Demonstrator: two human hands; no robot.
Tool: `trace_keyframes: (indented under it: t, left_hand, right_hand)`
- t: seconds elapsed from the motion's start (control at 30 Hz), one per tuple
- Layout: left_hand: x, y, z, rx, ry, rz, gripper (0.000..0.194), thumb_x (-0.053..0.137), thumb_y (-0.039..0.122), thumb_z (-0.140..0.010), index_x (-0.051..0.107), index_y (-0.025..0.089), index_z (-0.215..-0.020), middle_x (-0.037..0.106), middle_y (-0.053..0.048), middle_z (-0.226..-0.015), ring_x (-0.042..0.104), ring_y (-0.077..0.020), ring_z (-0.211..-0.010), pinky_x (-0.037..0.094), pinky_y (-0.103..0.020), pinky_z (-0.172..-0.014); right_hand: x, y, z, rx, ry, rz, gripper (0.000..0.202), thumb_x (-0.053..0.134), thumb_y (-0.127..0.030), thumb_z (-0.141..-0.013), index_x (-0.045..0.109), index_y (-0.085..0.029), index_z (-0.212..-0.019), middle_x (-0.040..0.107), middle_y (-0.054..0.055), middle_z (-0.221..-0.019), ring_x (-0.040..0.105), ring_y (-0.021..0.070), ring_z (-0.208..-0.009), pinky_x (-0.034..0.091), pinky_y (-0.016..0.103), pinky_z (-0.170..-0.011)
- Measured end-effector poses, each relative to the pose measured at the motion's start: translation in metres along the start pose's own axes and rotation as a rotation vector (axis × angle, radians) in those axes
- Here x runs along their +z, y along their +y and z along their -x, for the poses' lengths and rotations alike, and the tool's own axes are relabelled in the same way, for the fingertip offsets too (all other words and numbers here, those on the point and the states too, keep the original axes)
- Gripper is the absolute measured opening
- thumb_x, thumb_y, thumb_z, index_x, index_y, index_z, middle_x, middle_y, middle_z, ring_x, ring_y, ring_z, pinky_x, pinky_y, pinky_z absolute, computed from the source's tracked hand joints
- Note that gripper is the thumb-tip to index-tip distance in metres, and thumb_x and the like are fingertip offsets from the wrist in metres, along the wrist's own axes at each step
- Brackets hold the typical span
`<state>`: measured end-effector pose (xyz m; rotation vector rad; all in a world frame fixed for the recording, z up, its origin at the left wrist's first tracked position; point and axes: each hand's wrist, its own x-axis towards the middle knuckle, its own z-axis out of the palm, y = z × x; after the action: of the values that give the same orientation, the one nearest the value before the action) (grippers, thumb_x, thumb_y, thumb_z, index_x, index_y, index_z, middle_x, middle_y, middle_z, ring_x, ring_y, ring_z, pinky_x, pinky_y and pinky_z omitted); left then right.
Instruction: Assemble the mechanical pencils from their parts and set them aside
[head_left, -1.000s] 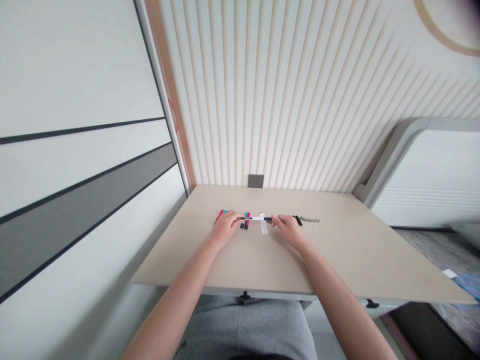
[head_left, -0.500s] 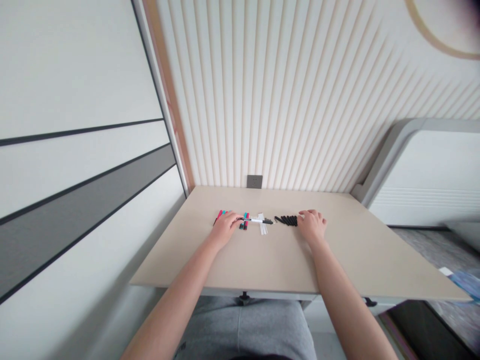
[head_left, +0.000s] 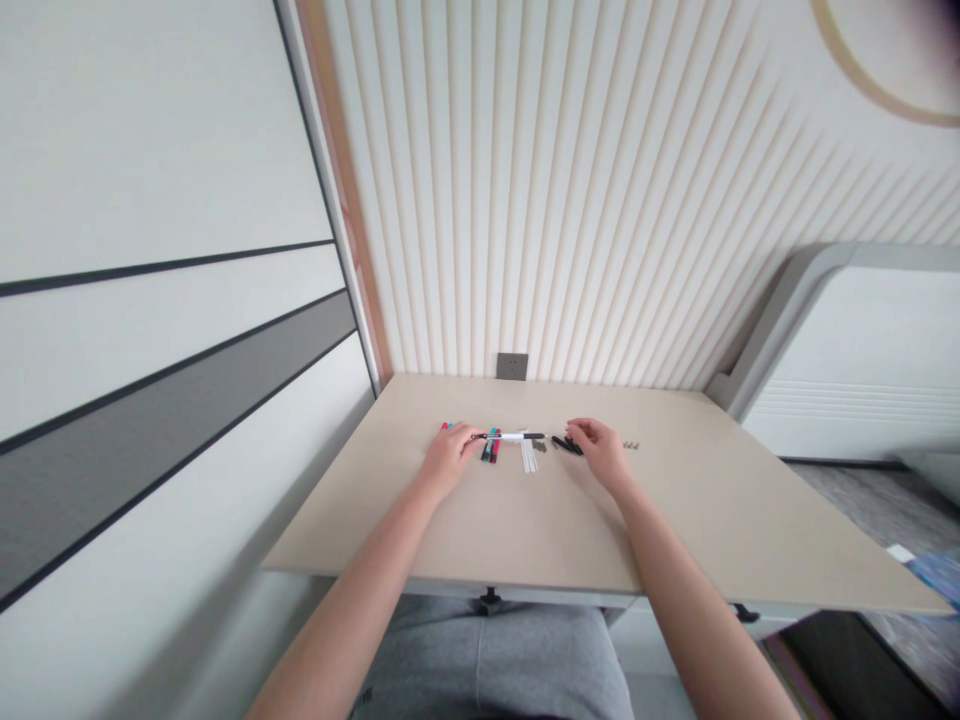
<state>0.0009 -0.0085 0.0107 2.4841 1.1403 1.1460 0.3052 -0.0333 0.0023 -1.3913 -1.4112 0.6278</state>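
Note:
My left hand [head_left: 448, 456] is closed on the dark end of a pen [head_left: 513, 436] with a white middle and black grip, held level and pointing right. Under and beside it lie several pink, teal and black pen barrels [head_left: 491, 446]. Thin white sticks, like pen refills [head_left: 529, 456], lie below the pen, with small dark grey pieces [head_left: 540, 446] beside them. My right hand [head_left: 600, 448] is over the row of short black tubes [head_left: 567, 445], its thumb and fingers pinched together. Whatever is in that pinch is too small to make out.
Several small metallic pieces [head_left: 631, 445] lie in a row right of my right hand. The beige table [head_left: 510, 530] meets a ribbed wall with a dark socket [head_left: 512, 366]. A white cabinet [head_left: 187, 480] stands along the left, and a bed headboard [head_left: 862, 350] is at right.
My right hand has moved left from the right end of the black tubes to above them, its fingers now pinched. Small metallic pieces show where it was. The left hand still holds the pen.

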Motion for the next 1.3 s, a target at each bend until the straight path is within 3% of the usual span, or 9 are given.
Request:
trace_keyframes:
  t: [0.07, 0.13, 0.4, 1.3]
  left_hand:
    - [0.0, 0.0, 0.0, -0.007, 0.016, -0.013, 0.012, 0.053, 0.025, -0.093, 0.064, 0.022, -0.096, 0.065, -0.002, -0.087, 0.059, -0.0175, -0.082, 0.045, -0.029, -0.076]
    - [0.0, -0.001, 0.0, -0.006, 0.019, -0.017, 0.012, 0.053, 0.026, -0.093, 0.064, 0.022, -0.096, 0.064, -0.002, -0.086, 0.059, -0.0172, -0.081, 0.045, -0.029, -0.076]
    - [0.002, -0.003, 0.0, 0.015, 0.006, -0.007, 0.012, 0.054, 0.026, -0.093, 0.064, 0.022, -0.098, 0.065, -0.002, -0.088, 0.06, -0.0169, -0.082, 0.045, -0.03, -0.079]
    - [0.001, -0.002, -0.001, 0.022, 0.005, 0.005, 0.012, 0.053, 0.023, -0.093, 0.064, 0.021, -0.098, 0.065, -0.003, -0.089, 0.061, -0.0173, -0.084, 0.045, -0.029, -0.079]
  right_hand:
    - [0.009, -0.007, 0.004, -0.01, -0.134, -0.175, 0.04, 0.06, -0.053, -0.08, 0.065, -0.017, -0.096, 0.072, 0.009, -0.085, 0.067, 0.0232, -0.084, 0.05, 0.037, -0.078]
    - [0.014, -0.012, 0.007, -0.021, -0.184, -0.266, 0.038, 0.064, -0.052, -0.079, 0.064, -0.018, -0.094, 0.072, 0.009, -0.087, 0.067, 0.0224, -0.087, 0.05, 0.036, -0.081]
    - [0.016, -0.013, 0.008, -0.009, -0.198, -0.283, 0.043, 0.068, -0.053, -0.076, 0.063, -0.018, -0.1, 0.073, 0.009, -0.09, 0.068, 0.0238, -0.091, 0.051, 0.037, -0.082]
    - [0.017, -0.009, 0.007, -0.054, -0.17, -0.222, 0.032, 0.064, -0.047, -0.08, 0.067, -0.018, -0.093, 0.072, 0.009, -0.087, 0.065, 0.0213, -0.081, 0.049, 0.035, -0.076]
